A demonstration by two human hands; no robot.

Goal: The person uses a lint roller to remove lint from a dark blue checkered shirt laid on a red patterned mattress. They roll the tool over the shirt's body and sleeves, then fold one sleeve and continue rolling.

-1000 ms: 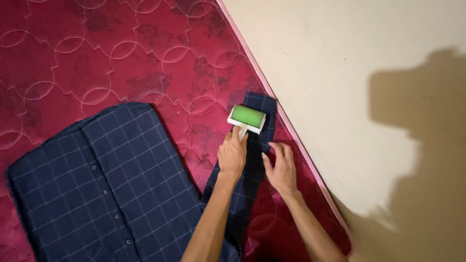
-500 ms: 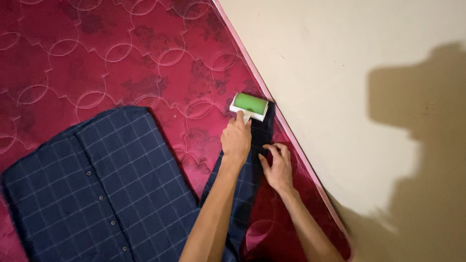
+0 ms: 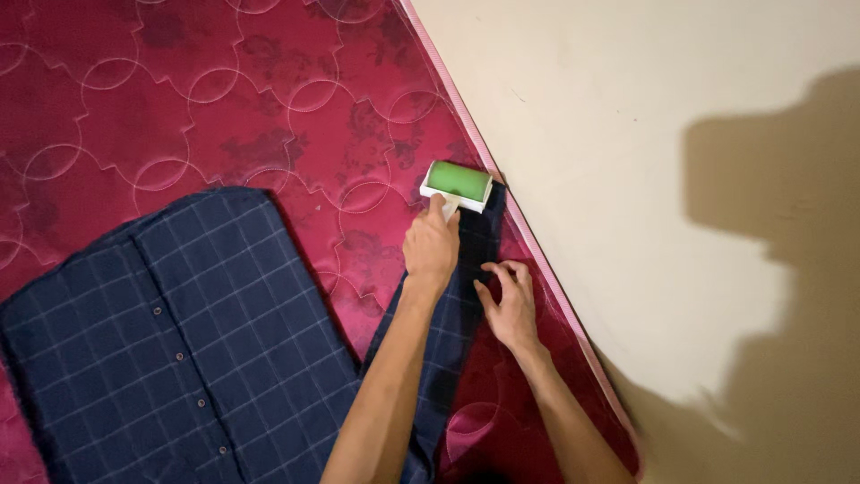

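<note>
Lint roller [image 3: 458, 184], green drum in a white frame, sits on the sleeve [image 3: 466, 269] end, drum axis running ten to four o'clock. The left hand [image 3: 431, 249] closes on its handle from six o'clock. The right hand [image 3: 511, 300], fingers spread, presses the sleeve flat. The navy checked shirt [image 3: 179, 341] lies on the red mattress [image 3: 224, 108], the floor [image 3: 645, 134] at three o'clock.

Red mattress [image 3: 224, 99] fills the left and centre of the view; quilted pattern of pale stitched circles and curved outlines, darker floral blotches. Pink piped edge [image 3: 466, 125] runs diagonally down to the right. Beige floor [image 3: 645, 134] beside it; large dark shadow [image 3: 788, 242] at right.
</note>
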